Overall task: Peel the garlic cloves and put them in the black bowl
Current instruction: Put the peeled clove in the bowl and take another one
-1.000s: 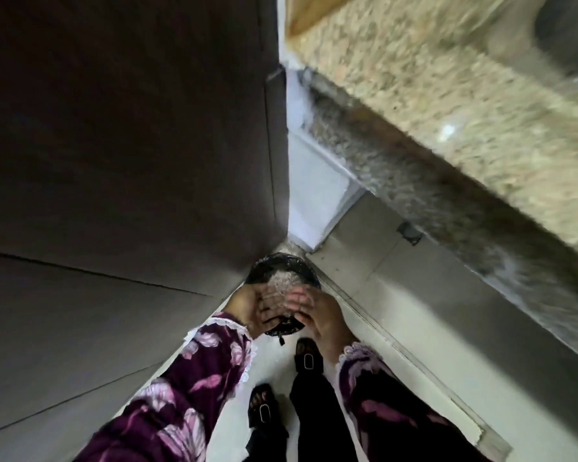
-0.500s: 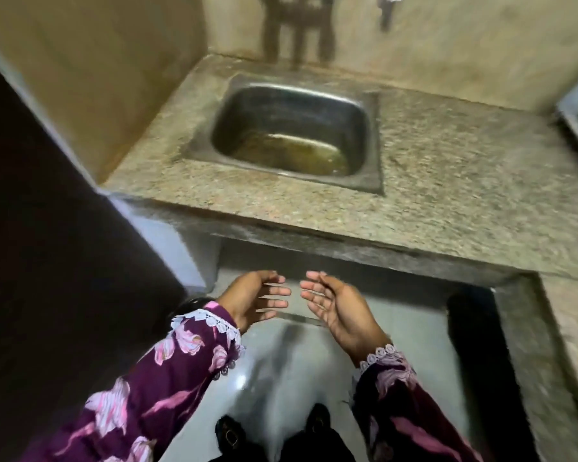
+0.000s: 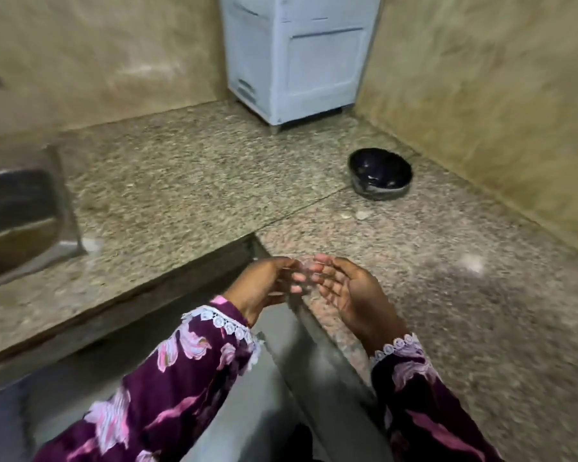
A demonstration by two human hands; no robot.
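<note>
Hovering over counter edge (image 3: 447,295): left hand (image 3: 264,288) and right hand (image 3: 351,295), fingers loosely spread, holding nothing visible. Black bowl (image 3: 380,173) well apart; contents unclear, progress uncertain.

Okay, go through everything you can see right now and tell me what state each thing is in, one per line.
Black bowl: upright on the granite counter near the corner; contents too dark to tell.
Left hand: fingers loosely curved, holding nothing visible.
Right hand: palm up, fingers relaxed, holding nothing visible.
Sink: set into the counter, brownish inside; blurred.
Pale scraps: lying loose on the counter in front of the bowl.
Light blue appliance: standing on the counter, front closed.
</note>
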